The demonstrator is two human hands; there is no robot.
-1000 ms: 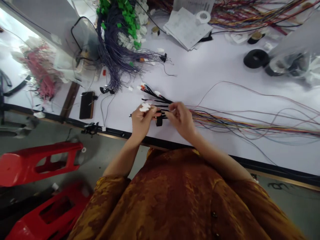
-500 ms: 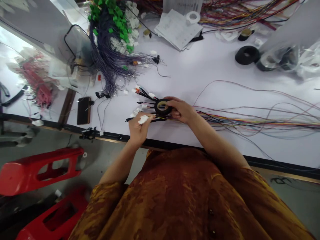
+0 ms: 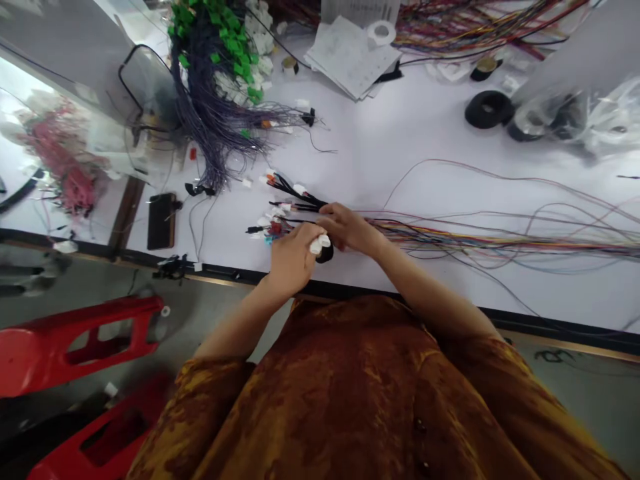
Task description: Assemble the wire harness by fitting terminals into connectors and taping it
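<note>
My left hand [image 3: 294,259] is closed at the near side of a wire harness, its fingertips against a roll of black tape [image 3: 327,253] that is mostly hidden. White material [image 3: 319,244], perhaps a wrap on a finger, shows at that hand's tip. My right hand [image 3: 350,230] has its fingers closed round the wire bundle [image 3: 425,233] just to the right. Leftward from the hands fan black-sleeved branches [image 3: 290,189] with white, orange and red connectors at their ends. The exact spot where tape and wires meet is covered by my fingers.
Dark wires with green connectors [image 3: 240,57] lie at the back left, a phone [image 3: 161,221] nearer the front edge. Papers [image 3: 350,57] with a white ring lie at the back. Another black tape roll [image 3: 489,109] is at right. Red stools [image 3: 115,333] stand below left.
The tape roll has moved from above the wires in my right hand to their near side by my left hand. My left hand has shifted right; my right hand now grips the bundle.
</note>
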